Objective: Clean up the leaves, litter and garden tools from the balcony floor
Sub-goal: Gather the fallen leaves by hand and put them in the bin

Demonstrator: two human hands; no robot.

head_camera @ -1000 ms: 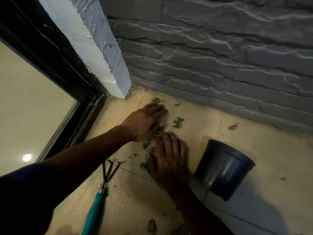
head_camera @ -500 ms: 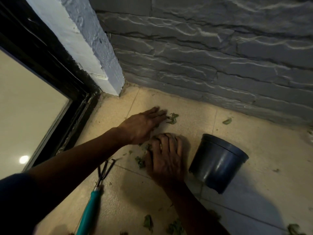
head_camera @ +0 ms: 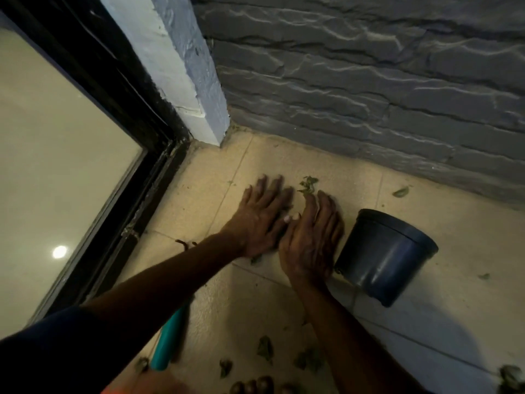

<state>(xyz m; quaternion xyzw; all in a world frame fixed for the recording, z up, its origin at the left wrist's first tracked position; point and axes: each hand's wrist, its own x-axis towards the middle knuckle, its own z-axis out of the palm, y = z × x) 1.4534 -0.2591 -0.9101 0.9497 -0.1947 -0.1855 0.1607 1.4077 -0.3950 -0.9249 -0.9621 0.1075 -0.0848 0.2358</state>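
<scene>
A small bunch of green leaves [head_camera: 308,184] lies on the floor [head_camera: 216,194], just past the fingertips of both hands. The left hand [head_camera: 262,220] is pressed flat on the floor with its fingers straight and spread. It holds nothing. The right hand [head_camera: 312,240] is touching it, tipped up on its side like a little wall, with its fingers loose. It holds nothing that can be seen. There may be leaves squeezed between the two hands, but that spot is hidden.

This looks like the step of pushing leaves into one pile. Next, the hands need to reach a bit farther, pull in the bunch, then close under the pile and lift it. The dark pot [head_camera: 389,260] stands just beside the right hand, so it may be the place to drop them.

There is much left to do. One leaf [head_camera: 400,191] lies by the grey wall [head_camera: 369,95]. More bits [head_camera: 265,348] lie near the person. The rake [head_camera: 167,345] with the blue-green handle lies on the floor under the left arm.
</scene>
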